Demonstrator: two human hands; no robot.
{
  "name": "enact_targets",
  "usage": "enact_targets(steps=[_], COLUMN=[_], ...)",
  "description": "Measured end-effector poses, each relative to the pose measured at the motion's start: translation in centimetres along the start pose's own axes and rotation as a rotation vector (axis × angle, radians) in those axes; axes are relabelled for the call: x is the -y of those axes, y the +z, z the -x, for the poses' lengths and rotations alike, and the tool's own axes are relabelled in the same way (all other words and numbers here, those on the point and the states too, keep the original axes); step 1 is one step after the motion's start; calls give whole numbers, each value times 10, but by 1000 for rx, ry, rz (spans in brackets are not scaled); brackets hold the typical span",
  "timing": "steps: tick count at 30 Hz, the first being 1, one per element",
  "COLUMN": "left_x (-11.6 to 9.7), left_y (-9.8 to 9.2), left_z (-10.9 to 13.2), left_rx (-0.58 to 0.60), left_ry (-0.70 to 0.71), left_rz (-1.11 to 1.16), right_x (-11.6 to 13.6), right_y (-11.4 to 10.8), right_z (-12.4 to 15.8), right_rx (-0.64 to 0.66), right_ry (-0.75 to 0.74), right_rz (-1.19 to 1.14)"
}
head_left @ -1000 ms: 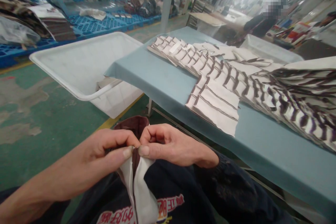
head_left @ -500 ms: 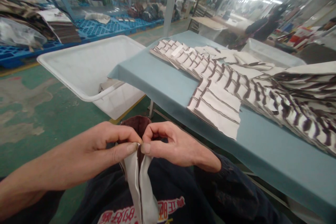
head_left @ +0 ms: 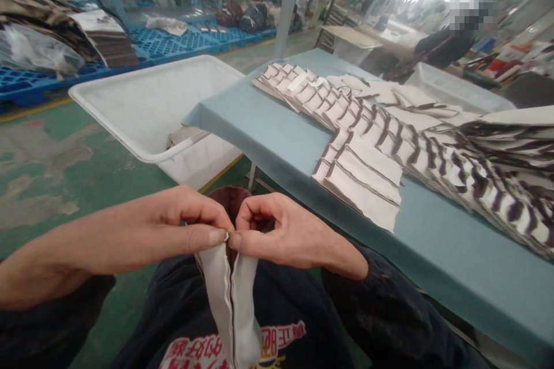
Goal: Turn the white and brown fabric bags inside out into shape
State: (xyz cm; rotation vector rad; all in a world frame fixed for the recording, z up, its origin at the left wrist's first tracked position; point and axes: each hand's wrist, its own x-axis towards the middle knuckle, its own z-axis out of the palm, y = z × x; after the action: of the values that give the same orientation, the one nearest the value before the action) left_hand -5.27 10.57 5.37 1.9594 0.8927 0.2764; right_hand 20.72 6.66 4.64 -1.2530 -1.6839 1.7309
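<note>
Blue table [head_left: 268, 127], white panels [head_left: 366, 184] atop; nearer, one cloth [head_left: 245, 300] hangs before dark clothing [head_left: 303, 294], left hand [head_left: 179, 233] and right hand [head_left: 283, 233] each pinching its edge, thumbs close, best held level and evenly taut.

The left hand [head_left: 179, 228] has risen slightly in view; the white cloth [head_left: 217, 277] shows wider at its left.

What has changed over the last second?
The left hand and right hand sit slightly higher in view, fingertips closer together. The view swung left a little, so the table and bin appear further right. Nothing was picked up or let go: both hands still pinch the pale cloth. The pieces on the table stay put.
</note>
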Motion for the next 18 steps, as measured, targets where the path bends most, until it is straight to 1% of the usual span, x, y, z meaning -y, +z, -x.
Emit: enact_targets(steps=[3, 5, 7, 10, 14, 16, 18], left_x=[2, 4, 5, 2, -7, -9, -9], left_y=[0, 0, 2, 5, 7, 6, 5], left_z=[-1, -2, -3, -6, -11, -14, -15], left_rx=[145, 144, 116, 95, 124, 127, 165], left_ry=[-59, -80, -101, -130, -109, -102, -104], left_rz=[98, 157, 210, 252, 215, 174, 154], right_x=[-2, -4, -6, -8, -4, 1, 7], right_y=[0, -1, -1, -2, 0, 2, 6], right_z=[3, 4, 4, 5, 5, 5, 6], right_rx=[-63, -80, -97, -132, -157, -190, -234], right_ry=[-25, -40, -56, -67, -30, 7, 40], right_rz=[88, 106, 120, 159, 230, 287, 358])
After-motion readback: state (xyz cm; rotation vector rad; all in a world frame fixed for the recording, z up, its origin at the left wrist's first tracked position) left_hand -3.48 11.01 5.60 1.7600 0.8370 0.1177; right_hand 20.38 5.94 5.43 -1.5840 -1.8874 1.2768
